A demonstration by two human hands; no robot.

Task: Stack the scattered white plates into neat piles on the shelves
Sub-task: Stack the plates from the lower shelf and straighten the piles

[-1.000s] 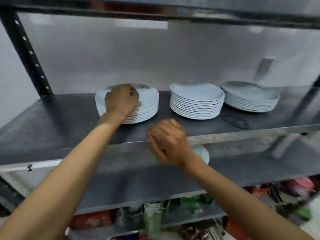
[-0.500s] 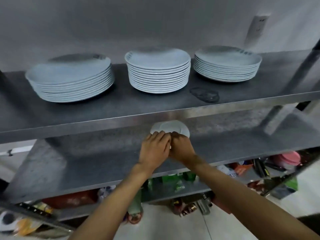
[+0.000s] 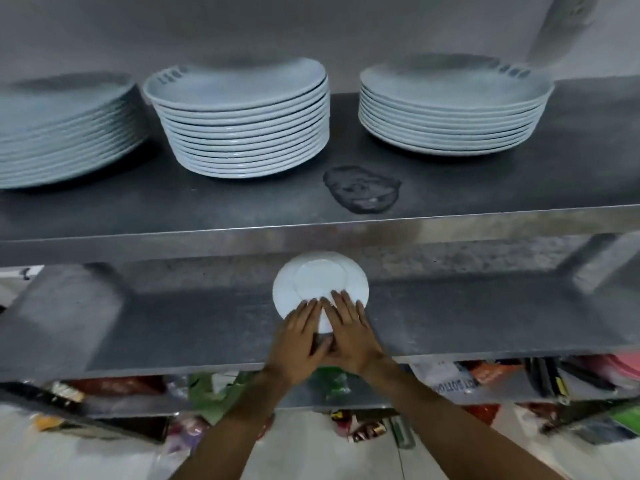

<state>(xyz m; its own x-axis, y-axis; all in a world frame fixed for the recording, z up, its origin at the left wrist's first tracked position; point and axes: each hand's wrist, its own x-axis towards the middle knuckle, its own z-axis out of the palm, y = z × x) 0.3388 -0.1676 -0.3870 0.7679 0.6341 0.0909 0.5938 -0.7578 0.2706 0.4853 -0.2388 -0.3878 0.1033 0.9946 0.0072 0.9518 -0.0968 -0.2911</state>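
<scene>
A small white plate [image 3: 320, 282] lies on the lower steel shelf [image 3: 138, 327], near its middle. My left hand [image 3: 299, 344] and my right hand [image 3: 353, 337] rest side by side over its near rim, fingers spread flat on it, thumbs meeting underneath. On the upper shelf [image 3: 207, 206] stand three tidy piles of white plates: a wide left pile [image 3: 62, 133], a middle pile [image 3: 242, 123] and a right pile [image 3: 453, 109].
A dark wet patch [image 3: 362, 194] marks the upper shelf in front of the gap between the middle and right piles. Below, a bottom shelf [image 3: 485, 375] holds coloured packets and bags. A grey wall closes the back.
My left hand left the left pile on the upper shelf and came down. Both hands now hold the small plate on the lower shelf, and my view has dropped and moved closer.
</scene>
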